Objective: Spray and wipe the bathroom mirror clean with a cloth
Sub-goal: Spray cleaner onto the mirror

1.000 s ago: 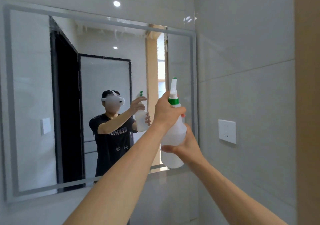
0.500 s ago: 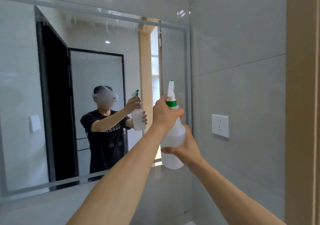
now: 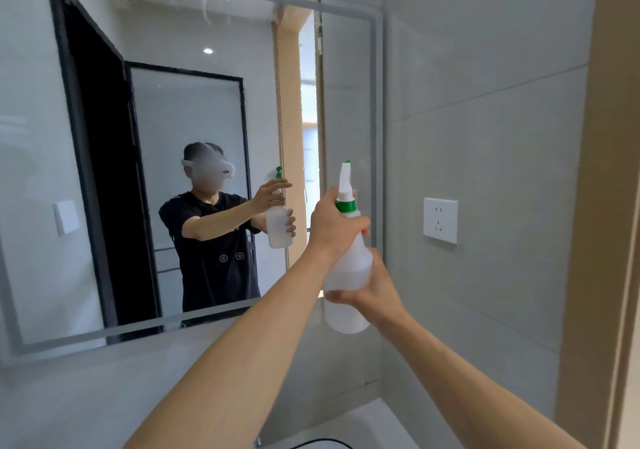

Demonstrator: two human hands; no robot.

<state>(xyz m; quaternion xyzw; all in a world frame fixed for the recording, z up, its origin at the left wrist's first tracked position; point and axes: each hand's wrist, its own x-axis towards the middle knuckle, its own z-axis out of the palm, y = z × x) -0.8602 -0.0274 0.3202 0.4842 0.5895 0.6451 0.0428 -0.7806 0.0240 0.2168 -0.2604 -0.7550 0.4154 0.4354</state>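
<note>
Grey-tiled bathroom wall framed mirror (image 3: pixel 194 137); socket (image 3: pixel 440 220) at 3 o'clock. Spray bottle (image 3: pixel 348 275) sat mid-frame, upright, nozzle toward glass. Left hand (image 3: pixel 334 225) wrapped closed around neck, right hand (image 3: pixel 372 284) cupped closed under body. Since a second ago view swung right, hands unchanged (no mist visible); spraying likely pending. Cloth not in view.

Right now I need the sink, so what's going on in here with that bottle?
A person stands at the wall-mounted bathroom mirror, holding a translucent white spray bottle with a green collar up in front of its right edge. The left hand wraps the neck by the trigger; the right hand cups the body from below. White streaks run along the mirror's top. No cloth is in view, so wiping hasn't begun.
</note>
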